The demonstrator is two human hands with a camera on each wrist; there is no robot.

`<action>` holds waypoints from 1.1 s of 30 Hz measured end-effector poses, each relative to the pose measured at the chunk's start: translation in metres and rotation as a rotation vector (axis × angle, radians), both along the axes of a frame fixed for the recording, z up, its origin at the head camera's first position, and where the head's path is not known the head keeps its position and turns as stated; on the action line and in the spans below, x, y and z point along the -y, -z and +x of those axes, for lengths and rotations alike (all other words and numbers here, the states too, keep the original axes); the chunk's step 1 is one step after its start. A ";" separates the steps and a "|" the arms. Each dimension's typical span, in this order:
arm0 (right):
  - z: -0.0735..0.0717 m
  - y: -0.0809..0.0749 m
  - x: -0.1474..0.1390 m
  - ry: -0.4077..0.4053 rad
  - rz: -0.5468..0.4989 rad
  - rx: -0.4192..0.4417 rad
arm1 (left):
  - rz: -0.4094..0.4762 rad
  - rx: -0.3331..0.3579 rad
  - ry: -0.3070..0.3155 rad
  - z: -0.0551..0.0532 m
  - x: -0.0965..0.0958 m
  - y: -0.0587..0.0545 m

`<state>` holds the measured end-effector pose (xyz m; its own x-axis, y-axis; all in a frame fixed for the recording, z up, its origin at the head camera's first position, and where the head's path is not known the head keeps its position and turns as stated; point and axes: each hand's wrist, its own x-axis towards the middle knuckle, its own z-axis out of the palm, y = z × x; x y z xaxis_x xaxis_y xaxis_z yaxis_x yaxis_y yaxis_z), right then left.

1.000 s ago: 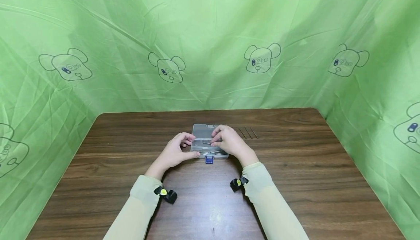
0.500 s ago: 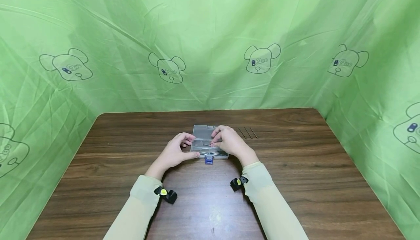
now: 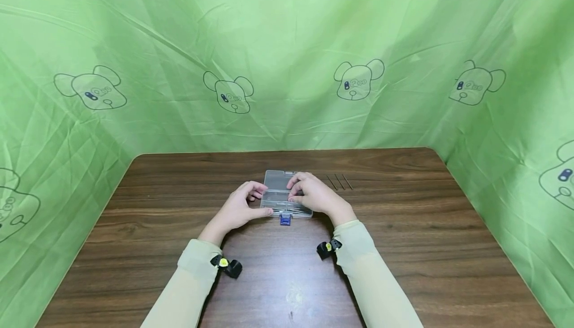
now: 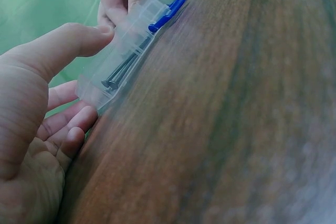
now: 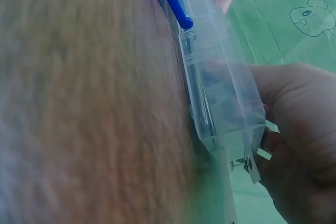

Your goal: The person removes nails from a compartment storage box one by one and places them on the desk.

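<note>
A clear plastic box (image 3: 274, 197) lies with its lid (image 3: 276, 180) folded back and a blue latch (image 3: 285, 220) at the front. My left hand (image 3: 237, 209) holds its left end, thumb at the front corner and fingers at the back. My right hand (image 3: 317, 195) is over the box's right half, thumb and fingers curved inward. No nail shows between those fingertips. Several long nails (image 4: 125, 71) lie in the front compartment, heads toward the left in the left wrist view. Through the clear wall in the right wrist view, nail shafts (image 5: 206, 100) show.
Three thin brown nails (image 3: 340, 182) lie side by side on the wooden table (image 3: 394, 228), right of the box. A green curtain (image 3: 287, 118) stands behind the table's far edge. A small black camera (image 3: 233, 269) sits on my left wrist and another camera (image 3: 324, 250) on my right.
The nail pinched in my right fingers a second ago now appears lower, inside the box. My right hand has shifted slightly right. My left hand has stayed in place.
</note>
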<state>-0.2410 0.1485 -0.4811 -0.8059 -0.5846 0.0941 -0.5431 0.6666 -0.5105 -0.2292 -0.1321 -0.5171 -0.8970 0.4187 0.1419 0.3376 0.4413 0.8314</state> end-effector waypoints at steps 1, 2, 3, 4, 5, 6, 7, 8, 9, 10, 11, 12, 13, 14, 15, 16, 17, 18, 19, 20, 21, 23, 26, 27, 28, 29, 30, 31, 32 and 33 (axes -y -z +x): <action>0.000 0.000 0.000 -0.003 0.004 -0.005 | 0.001 0.000 0.000 0.000 0.000 0.000; 0.001 -0.001 0.000 -0.008 0.008 -0.011 | 0.002 0.001 -0.001 0.000 0.000 0.000; 0.001 -0.001 -0.001 -0.013 0.013 -0.023 | 0.002 0.001 -0.001 0.000 -0.001 0.000; 0.001 -0.001 -0.001 -0.018 0.014 -0.032 | 0.003 0.001 -0.001 0.001 -0.001 -0.001; 0.001 -0.002 -0.001 -0.024 0.017 -0.044 | 0.005 0.002 -0.001 0.001 -0.001 -0.001; 0.001 -0.001 -0.001 -0.029 0.017 -0.054 | 0.004 0.001 -0.001 0.002 -0.001 -0.002; 0.001 -0.001 -0.002 -0.032 0.017 -0.060 | 0.004 0.000 0.000 0.002 -0.001 -0.002; 0.001 -0.001 -0.002 -0.034 0.013 -0.062 | 0.004 -0.003 0.001 0.002 -0.001 -0.002; 0.001 -0.001 -0.002 -0.034 0.006 -0.066 | 0.004 -0.005 0.001 0.002 -0.001 -0.002; 0.001 -0.001 -0.003 -0.033 -0.005 -0.063 | 0.004 -0.005 0.002 0.002 -0.001 -0.002; 0.000 -0.002 -0.003 -0.031 -0.016 -0.057 | 0.005 -0.006 0.003 0.002 -0.001 -0.002; 0.000 -0.002 -0.004 -0.028 -0.032 -0.049 | 0.006 -0.007 0.003 0.001 -0.002 -0.002; 0.000 -0.003 -0.004 -0.023 -0.048 -0.037 | 0.006 -0.008 0.004 0.001 -0.002 -0.002; 0.000 -0.004 -0.005 -0.018 -0.070 -0.025 | 0.007 -0.010 0.003 0.001 -0.001 -0.002; 0.000 -0.005 -0.006 -0.013 -0.090 -0.013 | 0.008 -0.009 0.003 0.001 -0.002 -0.001; 0.000 -0.007 -0.006 -0.006 -0.109 0.004 | 0.008 -0.008 0.002 0.000 -0.002 -0.001; 0.000 -0.008 -0.007 -0.001 -0.124 0.016 | 0.008 -0.010 0.001 0.000 -0.001 -0.001; 0.001 -0.009 -0.008 0.004 -0.138 0.026 | 0.007 -0.012 0.000 0.000 -0.001 0.000; 0.001 -0.009 -0.008 0.010 -0.147 0.034 | 0.007 -0.014 -0.001 0.000 -0.001 0.000; 0.001 -0.010 -0.009 0.013 -0.157 0.038 | 0.006 -0.016 -0.002 0.000 0.000 0.000; 0.000 -0.010 -0.010 0.017 -0.161 0.041 | 0.006 -0.015 -0.003 0.000 0.000 0.000; 0.000 -0.010 -0.011 0.025 -0.171 0.048 | 0.004 -0.016 -0.004 0.000 0.000 0.000; 0.001 -0.010 -0.012 0.035 -0.182 0.041 | 0.001 -0.008 -0.004 -0.001 0.000 0.000; 0.001 -0.010 -0.012 0.039 -0.186 0.038 | 0.000 -0.006 -0.003 -0.001 0.000 0.000; 0.001 -0.010 -0.012 0.041 -0.190 0.032 | -0.001 -0.006 -0.003 -0.001 0.000 0.000; 0.001 -0.011 -0.012 0.044 -0.193 0.026 | -0.003 -0.005 -0.002 -0.002 0.000 0.001; 0.001 -0.011 -0.012 0.044 -0.196 0.021 | -0.004 -0.005 -0.002 -0.002 0.000 0.000; 0.002 -0.011 -0.012 0.045 -0.199 0.017 | -0.006 -0.006 -0.002 -0.002 0.000 0.001; 0.002 -0.012 -0.012 0.045 -0.201 0.015 | -0.006 -0.007 -0.004 -0.002 0.000 0.001; 0.002 -0.013 -0.013 0.046 -0.202 0.015 | -0.007 -0.006 -0.005 -0.001 0.000 0.001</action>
<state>-0.2391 0.1611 -0.4684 -0.8335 -0.5174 0.1937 -0.5058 0.5736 -0.6443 -0.2307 -0.1323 -0.5177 -0.8981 0.4153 0.1448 0.3406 0.4485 0.8263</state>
